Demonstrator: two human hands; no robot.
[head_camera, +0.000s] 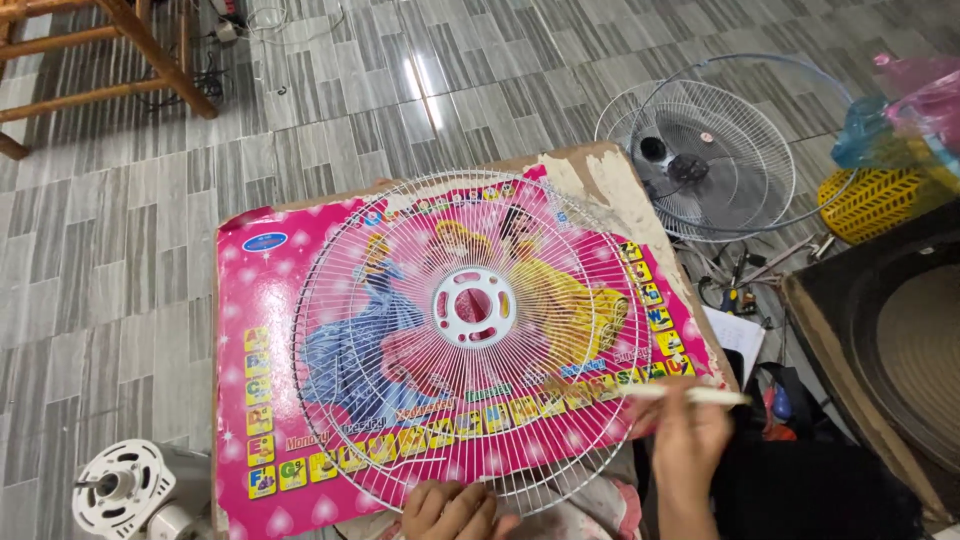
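Observation:
A round white wire fan guard (470, 335) with a white plastic hub lies flat on a bright pink picture board (250, 300) set on the tiled floor. My left hand (450, 510) grips the guard's near rim at the bottom of the view, fingers curled over the wire. My right hand (690, 435) is at the guard's right rim and holds a thin pale stick-like tool (690, 395) that points left over the wires.
A second fan guard with motor (700, 160) lies at the back right, with loose tools and cables beside it. A white fan motor part (120, 490) sits lower left. A yellow basket (875, 200), a dark box (880, 330) and wooden chair legs (150, 50) surround the area.

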